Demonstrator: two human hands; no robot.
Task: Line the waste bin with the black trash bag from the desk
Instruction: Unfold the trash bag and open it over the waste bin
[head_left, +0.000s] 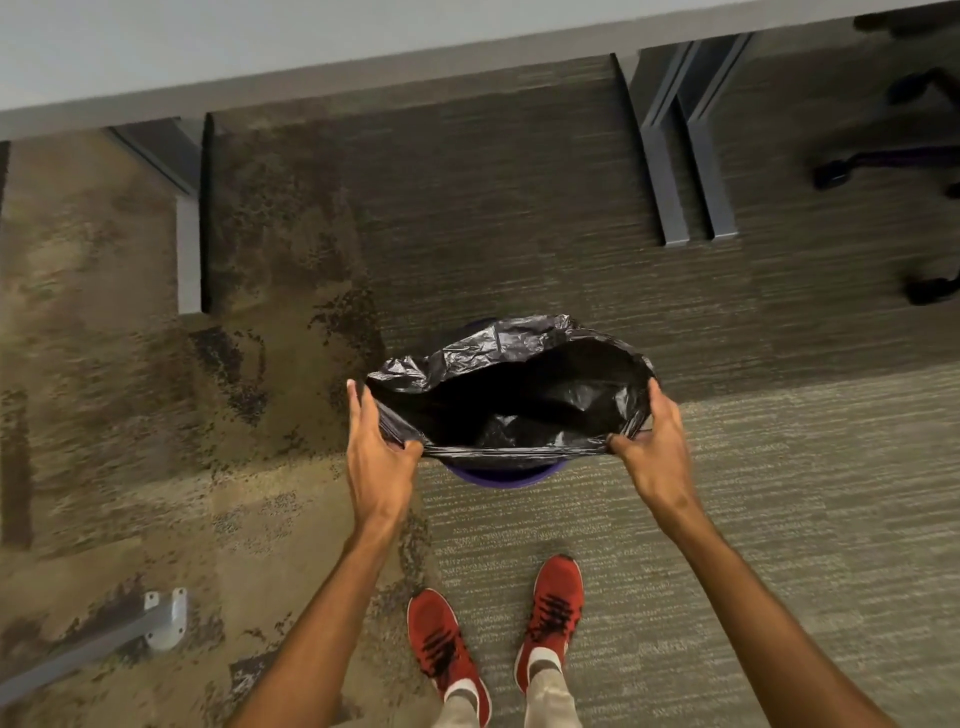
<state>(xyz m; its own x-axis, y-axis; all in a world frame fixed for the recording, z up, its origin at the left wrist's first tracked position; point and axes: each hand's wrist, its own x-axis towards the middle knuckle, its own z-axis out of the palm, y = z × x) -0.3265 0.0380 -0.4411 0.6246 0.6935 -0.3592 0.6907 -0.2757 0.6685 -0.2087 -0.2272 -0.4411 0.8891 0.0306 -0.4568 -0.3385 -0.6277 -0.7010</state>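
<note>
The black trash bag (511, 387) is held wide open over the purple waste bin (501, 475), which stands on the carpet in front of my feet. Only the near rim of the bin shows below the bag's stretched near edge. My left hand (376, 454) grips the bag's left edge. My right hand (652, 449) grips the right edge. The near edge of the bag is pulled taut between both hands. The bag's far edge is crumpled and raised. The bag hides the rest of the bin.
A grey desk (260, 57) runs across the top, with its legs (688, 156) reaching onto the carpet. A chair base with castors (883, 166) sits at the top right. A metal bracket (166, 618) lies at the lower left. My red shoes (496, 639) stand just behind the bin.
</note>
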